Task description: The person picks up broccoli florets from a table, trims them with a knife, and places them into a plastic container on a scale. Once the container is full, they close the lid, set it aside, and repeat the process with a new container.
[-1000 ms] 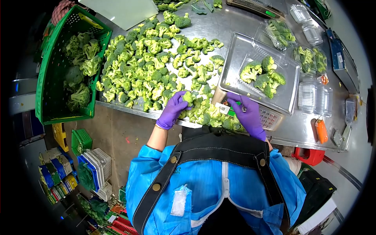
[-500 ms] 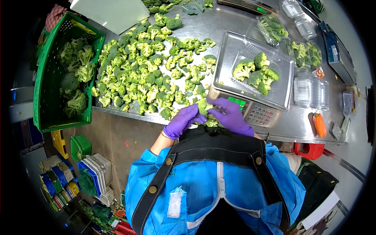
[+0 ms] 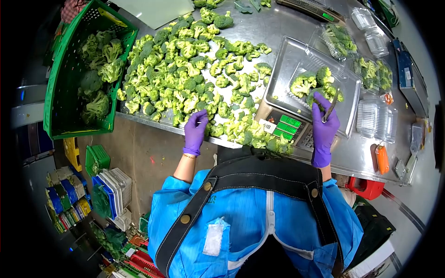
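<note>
My left hand [image 3: 195,132], in a purple glove, is at the front edge of the broccoli pile [image 3: 176,78], its fingertips bent against a floret. My right hand [image 3: 326,127], gloved too, is over the right part of the scale tray [image 3: 350,109], with a curved knife [image 3: 332,105] in its grip. Its fingers reach to the broccoli florets [image 3: 303,84] in a clear plastic container on the tray. Below the tray the scale display [image 3: 287,125] glows green. More florets [image 3: 252,134] lie along the table edge between my hands.
A green crate [image 3: 55,102] with broccoli heads stands at the left. Filled clear boxes [image 3: 339,41] and stacked empty containers [image 3: 376,118] are on the right. An orange-handled tool [image 3: 382,159] lies near the front right edge. A second scale [image 3: 313,9] is at the back.
My hands have moved apart from the floret they held together. The left is now at the pile, the right over the tray. The view has shifted, and more florets show at the table edge.
</note>
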Tool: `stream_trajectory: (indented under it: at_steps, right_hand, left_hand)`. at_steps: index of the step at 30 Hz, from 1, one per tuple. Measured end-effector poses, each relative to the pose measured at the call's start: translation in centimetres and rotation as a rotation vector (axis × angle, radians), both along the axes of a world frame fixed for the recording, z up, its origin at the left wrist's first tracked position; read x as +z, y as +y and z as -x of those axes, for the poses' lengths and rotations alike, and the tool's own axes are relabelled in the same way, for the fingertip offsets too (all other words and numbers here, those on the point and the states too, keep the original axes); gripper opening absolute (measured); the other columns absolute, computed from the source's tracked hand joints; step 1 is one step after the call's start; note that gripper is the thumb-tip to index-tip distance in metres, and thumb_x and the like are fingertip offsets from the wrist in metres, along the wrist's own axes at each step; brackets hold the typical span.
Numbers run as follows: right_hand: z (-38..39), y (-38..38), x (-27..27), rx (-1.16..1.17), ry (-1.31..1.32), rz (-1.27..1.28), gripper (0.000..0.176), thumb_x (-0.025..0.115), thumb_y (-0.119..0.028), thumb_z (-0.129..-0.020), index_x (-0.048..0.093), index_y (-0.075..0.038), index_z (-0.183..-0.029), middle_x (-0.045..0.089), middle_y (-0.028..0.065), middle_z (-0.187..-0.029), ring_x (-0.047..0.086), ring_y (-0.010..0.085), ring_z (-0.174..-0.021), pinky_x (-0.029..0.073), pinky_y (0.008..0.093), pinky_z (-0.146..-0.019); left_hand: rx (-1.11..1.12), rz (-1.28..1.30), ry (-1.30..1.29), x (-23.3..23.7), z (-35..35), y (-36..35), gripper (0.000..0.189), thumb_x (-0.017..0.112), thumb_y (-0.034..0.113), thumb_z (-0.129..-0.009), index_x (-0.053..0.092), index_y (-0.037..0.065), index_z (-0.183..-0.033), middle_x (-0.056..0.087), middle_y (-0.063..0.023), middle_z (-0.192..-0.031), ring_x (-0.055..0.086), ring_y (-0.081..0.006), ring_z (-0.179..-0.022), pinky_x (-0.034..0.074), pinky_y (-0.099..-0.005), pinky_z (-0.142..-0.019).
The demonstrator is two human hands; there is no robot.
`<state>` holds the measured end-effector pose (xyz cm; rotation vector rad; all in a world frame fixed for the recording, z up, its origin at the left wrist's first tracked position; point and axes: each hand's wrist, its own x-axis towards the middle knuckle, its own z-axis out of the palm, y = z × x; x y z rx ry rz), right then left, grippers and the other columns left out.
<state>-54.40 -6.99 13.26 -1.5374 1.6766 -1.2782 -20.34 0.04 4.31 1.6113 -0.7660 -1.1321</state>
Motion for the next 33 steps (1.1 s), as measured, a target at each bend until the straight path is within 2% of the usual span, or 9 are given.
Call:
stream_trajectory:
  at_steps: [3,10,14,16,19,22,26,30,33]
  right_hand:
    - [-1.4,0.5,-0.2,0.108,-0.013,0.003,0.023,0.062,-0.005,-0.081,0.064,-0.008,-0.103,0.066,0.0038,-0.098,0.059,0.0104,-0.081,0.045,0.0221,-0.067]
    - [-4.5,2.2,-0.8,0.312,-0.015,-0.118,0.021,0.063,-0.007,-0.081,0.065,-0.006,-0.102,0.065,0.0078,-0.089,0.06,0.0119,-0.073,0.045,0.0233,-0.063]
    - [-4.4,2.3,-0.7,0.361,-0.051,-0.182,0.02,0.061,-0.006,-0.082,0.064,-0.005,-0.102,0.066,0.0046,-0.096,0.06,0.0103,-0.084,0.045,0.023,-0.071]
    - [-4.7,2.4,-0.6,0.338,-0.088,-0.227,0.019,0.062,-0.008,-0.082,0.065,-0.005,-0.101,0.066,0.0076,-0.09,0.062,0.0133,-0.08,0.048,0.0259,-0.07]
    - [-5.6,2.4,-1.2,0.408,-0.155,-0.325,0.021,0.062,-0.008,-0.082,0.064,-0.005,-0.103,0.066,0.0076,-0.094,0.062,0.0139,-0.084,0.048,0.026,-0.071]
    - [-6.6,2.4,-0.6,0.52,-0.173,-0.272,0.025,0.063,-0.009,-0.082,0.062,-0.005,-0.106,0.065,0.0077,-0.098,0.062,0.0145,-0.087,0.048,0.0264,-0.073]
    - [-7.1,2.5,-0.9,0.553,-0.247,-0.252,0.049,0.068,-0.012,-0.078,0.051,-0.008,-0.124,0.061,0.0093,-0.111,0.06,0.0168,-0.097,0.047,0.0263,-0.081]
    - [-7.2,2.4,-0.8,0.662,-0.217,-0.211,0.06,0.072,-0.017,-0.074,0.047,-0.008,-0.128,0.06,0.0085,-0.113,0.057,0.0161,-0.103,0.044,0.0266,-0.087]
    - [-5.4,1.8,-0.7,0.51,-0.138,-0.284,0.055,0.073,-0.017,-0.073,0.053,-0.008,-0.123,0.063,0.0038,-0.103,0.055,0.0076,-0.075,0.045,0.0228,-0.07]
  left_hand:
    - [-0.315,0.254,-0.798,-0.1,1.1,-0.5,0.029,0.064,0.009,-0.072,0.062,0.006,-0.101,0.061,-0.0098,-0.09,0.057,-0.0268,-0.082,0.044,-0.0328,-0.078]
    - [-0.738,0.22,-1.476,-1.9,3.3,-4.2,0.068,0.065,0.007,-0.063,0.047,0.022,-0.126,0.055,-0.006,-0.113,0.04,-0.03,-0.116,0.022,-0.0482,-0.102]
    - [-0.487,0.284,-0.892,0.5,2.1,-4.5,0.057,0.071,0.014,-0.065,0.053,0.017,-0.12,0.055,-0.0076,-0.104,0.046,-0.0266,-0.108,0.024,-0.0438,-0.102]
    - [-0.415,0.127,-0.232,3.4,1.9,-4.5,0.053,0.068,0.022,-0.073,0.051,0.008,-0.121,0.054,-0.0101,-0.117,0.051,-0.0222,-0.106,0.039,-0.0311,-0.093]
    - [-0.289,0.136,0.838,3.0,2.7,-3.8,0.053,0.056,0.023,-0.085,0.04,-0.005,-0.127,0.05,-0.0158,-0.123,0.049,-0.0272,-0.113,0.037,-0.038,-0.099]
    - [-0.315,0.072,1.186,3.4,4.5,-3.4,0.052,0.051,0.024,-0.089,0.035,-0.004,-0.13,0.046,-0.0184,-0.128,0.046,-0.0296,-0.117,0.036,-0.0429,-0.101]
    - [-0.414,-0.036,1.116,3.0,6.5,-2.9,0.06,0.053,0.032,-0.087,0.032,-0.001,-0.133,0.041,-0.0195,-0.132,0.047,-0.0337,-0.116,0.037,-0.0472,-0.1]
    - [-0.527,-0.153,0.838,5.2,8.2,-2.6,0.051,0.048,0.026,-0.091,0.035,-0.004,-0.13,0.047,-0.0164,-0.127,0.049,-0.026,-0.115,0.039,-0.0366,-0.099]
    - [-0.607,-0.137,0.822,5.3,8.2,-3.1,0.051,0.047,0.028,-0.092,0.035,-0.002,-0.132,0.052,-0.0144,-0.122,0.049,-0.0213,-0.114,0.04,-0.0335,-0.097]
